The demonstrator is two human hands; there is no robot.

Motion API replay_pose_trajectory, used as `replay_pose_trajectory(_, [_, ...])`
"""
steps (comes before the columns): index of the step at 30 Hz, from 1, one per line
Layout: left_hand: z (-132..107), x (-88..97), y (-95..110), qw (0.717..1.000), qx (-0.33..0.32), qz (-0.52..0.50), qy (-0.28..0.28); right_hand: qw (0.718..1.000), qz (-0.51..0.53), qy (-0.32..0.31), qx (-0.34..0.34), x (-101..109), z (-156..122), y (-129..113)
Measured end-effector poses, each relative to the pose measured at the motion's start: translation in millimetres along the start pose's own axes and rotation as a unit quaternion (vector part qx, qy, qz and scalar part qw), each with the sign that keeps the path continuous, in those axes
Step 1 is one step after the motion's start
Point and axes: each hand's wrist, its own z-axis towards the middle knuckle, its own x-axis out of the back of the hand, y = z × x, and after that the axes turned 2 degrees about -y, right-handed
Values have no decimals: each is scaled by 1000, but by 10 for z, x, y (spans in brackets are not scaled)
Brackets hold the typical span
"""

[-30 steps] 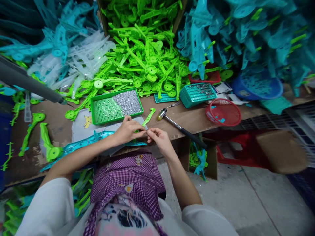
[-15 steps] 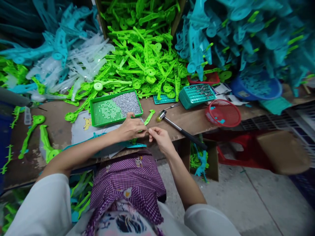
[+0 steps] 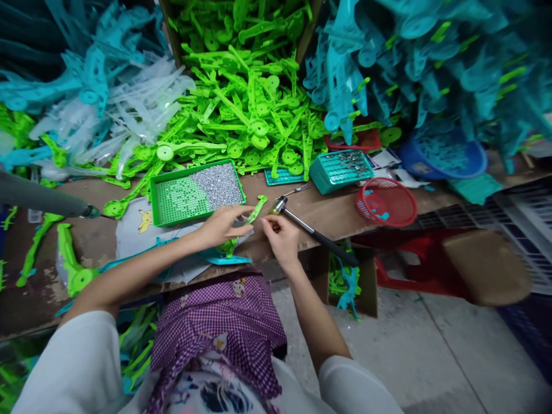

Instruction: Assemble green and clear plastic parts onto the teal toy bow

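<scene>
My left hand (image 3: 225,225) is over the bench's front edge with thumb and fingers spread apart. Beside its fingertips lies a short lime-green plastic piece (image 3: 261,202). Just to the right, my right hand (image 3: 282,238) has thumb and forefinger pinched together; whatever is between them is too small to make out. Under my left hand is a long turquoise plastic part (image 3: 230,260), with a lime-green part (image 3: 228,247) on it, both partly covered. Behind my left hand stands a green perforated tray (image 3: 170,198) holding many small silvery metal pieces (image 3: 219,183).
A hammer (image 3: 319,237) and a small slim tool (image 3: 297,188) lie right of my hands. Farther right are stacked teal trays (image 3: 323,181) and a red basket (image 3: 388,221). Lime-green parts (image 3: 254,115) pile up behind. A grey thin-tipped tool (image 3: 47,195) juts in from the left.
My hands have come apart, and the left fingers have spread. My right hand stays pinched. The grey tool at the left has swung farther into view, and the whole view has shifted slightly.
</scene>
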Motion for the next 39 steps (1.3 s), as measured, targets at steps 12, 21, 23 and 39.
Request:
replay_pose_trajectory(12, [-61,-235,-109,995,95,5,-42,972,-227,-17,-62,-119,144,-6])
replay_pose_trajectory(21, [-118,-248,-59,993,97,-3,-60,960,-259,-34,-100,-117,115,-68])
replay_pose_trajectory(23, [-125,-249,-72,994,90,-4,-63,959,-263,-37,-104,-118,122,-71])
replay_pose_trajectory(39, [-140,-259,-163,994,66,-31,-75,949,-283,-54,-130,-135,160,-132])
